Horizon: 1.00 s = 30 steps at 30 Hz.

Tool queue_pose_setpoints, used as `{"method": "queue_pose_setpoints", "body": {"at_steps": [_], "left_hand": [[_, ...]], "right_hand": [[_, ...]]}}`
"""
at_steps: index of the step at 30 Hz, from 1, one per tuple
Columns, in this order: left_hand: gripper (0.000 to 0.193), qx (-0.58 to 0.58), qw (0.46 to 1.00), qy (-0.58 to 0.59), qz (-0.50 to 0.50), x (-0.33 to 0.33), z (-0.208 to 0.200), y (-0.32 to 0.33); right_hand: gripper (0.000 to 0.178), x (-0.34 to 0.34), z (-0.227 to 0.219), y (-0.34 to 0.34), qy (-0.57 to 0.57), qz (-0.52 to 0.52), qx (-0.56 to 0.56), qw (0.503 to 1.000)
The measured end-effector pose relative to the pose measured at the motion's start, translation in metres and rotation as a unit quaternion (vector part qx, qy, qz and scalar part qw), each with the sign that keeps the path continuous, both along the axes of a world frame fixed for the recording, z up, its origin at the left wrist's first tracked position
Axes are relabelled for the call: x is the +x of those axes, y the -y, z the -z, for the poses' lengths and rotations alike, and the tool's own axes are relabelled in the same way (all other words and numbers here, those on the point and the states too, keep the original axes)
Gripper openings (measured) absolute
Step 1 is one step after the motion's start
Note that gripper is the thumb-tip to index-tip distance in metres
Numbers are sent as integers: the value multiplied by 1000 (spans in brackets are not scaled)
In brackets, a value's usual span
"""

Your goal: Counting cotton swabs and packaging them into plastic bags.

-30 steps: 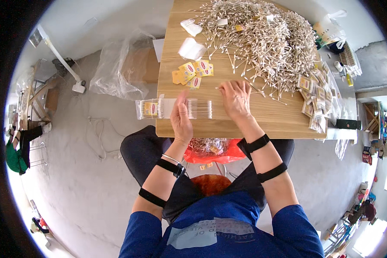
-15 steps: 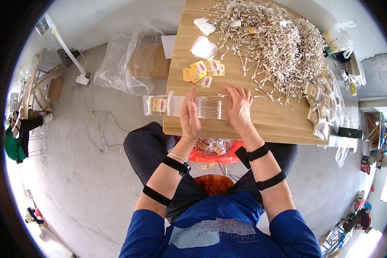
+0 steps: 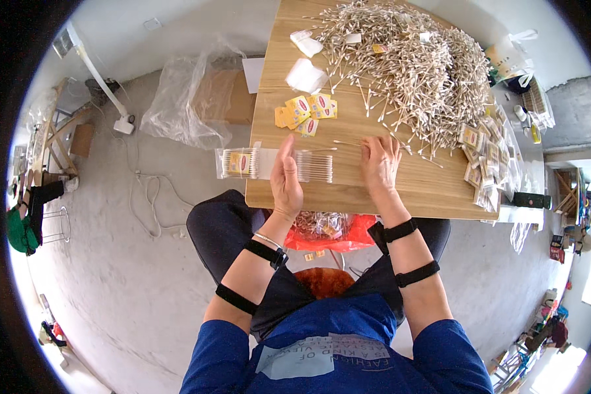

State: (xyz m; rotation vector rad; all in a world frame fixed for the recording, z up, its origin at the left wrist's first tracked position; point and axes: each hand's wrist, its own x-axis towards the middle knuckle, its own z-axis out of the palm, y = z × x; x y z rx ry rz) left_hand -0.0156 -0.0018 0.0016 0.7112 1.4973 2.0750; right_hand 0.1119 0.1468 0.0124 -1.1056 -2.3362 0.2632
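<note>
Red bag point(image 3: 357, 238) sits below the near edge of the wooden table point(image 3: 433, 187); contents unclear. Left hand point(image 3: 287, 180) is on its edge at the left end of the swab row point(image 3: 316, 167), fingers straight, grasping nothing. Yellow-labelled swab pack point(image 3: 239, 163) lies left of it. Right hand point(image 3: 380, 165) is right of the row, fingers curled down by a loose swab point(image 3: 343, 142); can't tell if pinching anything. Beyond: yellow cards point(image 3: 302, 110), white sheets point(image 3: 306, 76), then big swab heap point(image 3: 417, 65), far right.
</note>
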Motion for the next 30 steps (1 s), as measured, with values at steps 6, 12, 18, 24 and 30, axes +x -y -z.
{"method": "queue_pose_setpoints", "body": {"at_steps": [6, 12, 18, 24, 30], "left_hand": [[57, 12, 1000, 1, 3, 1, 2, 0], [56, 12, 1000, -11, -7, 1, -1, 0], [56, 28, 1000, -1, -6, 1, -4, -2], [60, -8, 999, -26, 21, -2, -3, 0], [60, 12, 1000, 13, 8, -1, -3, 0]], "right_hand": [[25, -19, -9, 32, 4, -123, -30, 992], [26, -24, -4, 44, -10, -150, -47, 987], [28, -33, -6, 50, -216, -144, -168, 951], [29, -36, 0, 60, -161, -197, -221, 942], [52, -22, -15, 63, -144, -203, -149, 957]]}}
